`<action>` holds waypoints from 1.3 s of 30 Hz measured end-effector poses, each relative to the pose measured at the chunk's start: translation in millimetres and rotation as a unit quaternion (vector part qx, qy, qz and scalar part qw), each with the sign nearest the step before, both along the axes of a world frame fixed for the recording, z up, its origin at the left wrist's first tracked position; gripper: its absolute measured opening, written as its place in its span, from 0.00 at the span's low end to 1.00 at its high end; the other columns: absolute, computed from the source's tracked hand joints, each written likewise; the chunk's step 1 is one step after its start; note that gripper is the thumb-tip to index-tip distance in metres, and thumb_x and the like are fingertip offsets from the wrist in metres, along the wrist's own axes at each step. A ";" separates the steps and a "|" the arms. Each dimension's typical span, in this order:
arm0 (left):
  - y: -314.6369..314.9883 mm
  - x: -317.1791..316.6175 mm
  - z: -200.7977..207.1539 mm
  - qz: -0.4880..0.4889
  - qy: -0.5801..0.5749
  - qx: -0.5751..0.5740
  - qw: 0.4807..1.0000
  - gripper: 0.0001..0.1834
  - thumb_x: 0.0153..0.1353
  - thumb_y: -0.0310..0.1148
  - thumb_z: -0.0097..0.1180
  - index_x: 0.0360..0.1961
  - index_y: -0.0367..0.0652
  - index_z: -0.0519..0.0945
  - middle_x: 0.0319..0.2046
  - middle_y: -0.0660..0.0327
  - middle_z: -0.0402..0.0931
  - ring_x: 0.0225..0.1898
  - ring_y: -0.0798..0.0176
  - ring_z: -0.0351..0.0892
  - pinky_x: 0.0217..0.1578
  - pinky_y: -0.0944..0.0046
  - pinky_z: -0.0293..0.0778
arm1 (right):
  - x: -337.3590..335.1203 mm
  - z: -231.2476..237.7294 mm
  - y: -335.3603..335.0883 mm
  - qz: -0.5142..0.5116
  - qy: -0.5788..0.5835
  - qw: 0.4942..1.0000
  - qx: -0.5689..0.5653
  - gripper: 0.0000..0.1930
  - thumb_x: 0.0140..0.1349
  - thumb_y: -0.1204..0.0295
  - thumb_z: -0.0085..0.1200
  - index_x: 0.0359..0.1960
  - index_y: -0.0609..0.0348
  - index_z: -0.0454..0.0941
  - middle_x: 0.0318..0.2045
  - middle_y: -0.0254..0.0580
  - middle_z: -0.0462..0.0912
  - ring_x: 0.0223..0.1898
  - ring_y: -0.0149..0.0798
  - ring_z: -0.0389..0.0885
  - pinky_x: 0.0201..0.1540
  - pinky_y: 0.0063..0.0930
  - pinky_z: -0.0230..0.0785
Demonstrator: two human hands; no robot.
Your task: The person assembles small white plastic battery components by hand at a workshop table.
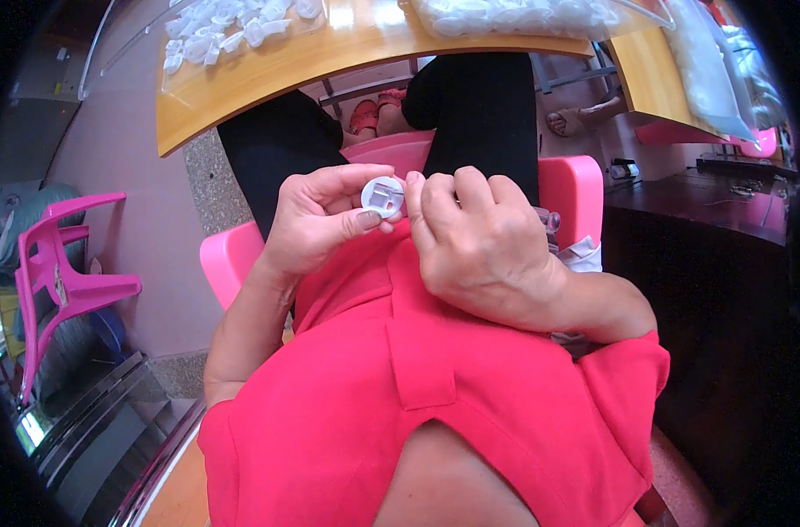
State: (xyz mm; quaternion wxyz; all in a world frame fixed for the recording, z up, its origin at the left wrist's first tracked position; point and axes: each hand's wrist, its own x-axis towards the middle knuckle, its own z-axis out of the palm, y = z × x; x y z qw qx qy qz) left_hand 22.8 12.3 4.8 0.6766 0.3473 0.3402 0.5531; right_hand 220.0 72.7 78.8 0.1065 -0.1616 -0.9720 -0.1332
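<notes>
At frame centre, left hand (pixel 317 220) pinches a round white plastic cap (pixel 383 196); right hand (pixel 470 241) apparently presses its edge. Keep thumb steady, pressure square.

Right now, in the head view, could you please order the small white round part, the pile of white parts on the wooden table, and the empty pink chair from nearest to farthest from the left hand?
1. The small white round part: pinched at the fingertips of the left hand.
2. The pile of white parts: up on the wooden table, beyond the knees.
3. The empty pink chair: far left, on the floor.
</notes>
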 end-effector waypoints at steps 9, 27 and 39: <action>-1.2 2.2 4.5 -0.002 0.024 -0.013 1.000 0.21 0.56 0.15 0.57 0.53 0.29 0.73 0.43 0.51 0.79 0.41 0.62 0.81 0.44 0.65 0.79 | -0.5 3.6 -1.9 0.050 -0.069 0.994 0.063 0.17 0.49 0.73 0.52 0.38 0.77 0.78 0.26 0.47 0.76 0.27 0.35 0.71 0.22 0.22 0.56; 2.9 5.0 7.9 0.019 0.030 0.036 0.999 0.21 0.57 0.18 0.57 0.54 0.29 0.72 0.47 0.49 0.77 0.46 0.60 0.80 0.47 0.63 0.78 | 1.9 5.4 3.1 0.007 0.001 1.000 0.025 0.15 0.48 0.76 0.56 0.38 0.73 0.80 0.23 0.41 0.73 0.25 0.33 0.70 0.21 0.22 0.57; 1.6 1.7 4.8 0.020 0.021 0.021 0.999 0.22 0.57 0.18 0.58 0.54 0.29 0.72 0.45 0.49 0.78 0.43 0.61 0.81 0.45 0.63 0.79 | -1.7 1.2 4.0 0.032 0.039 0.997 0.051 0.14 0.51 0.71 0.51 0.29 0.75 0.78 0.21 0.42 0.72 0.24 0.36 0.67 0.21 0.29 0.53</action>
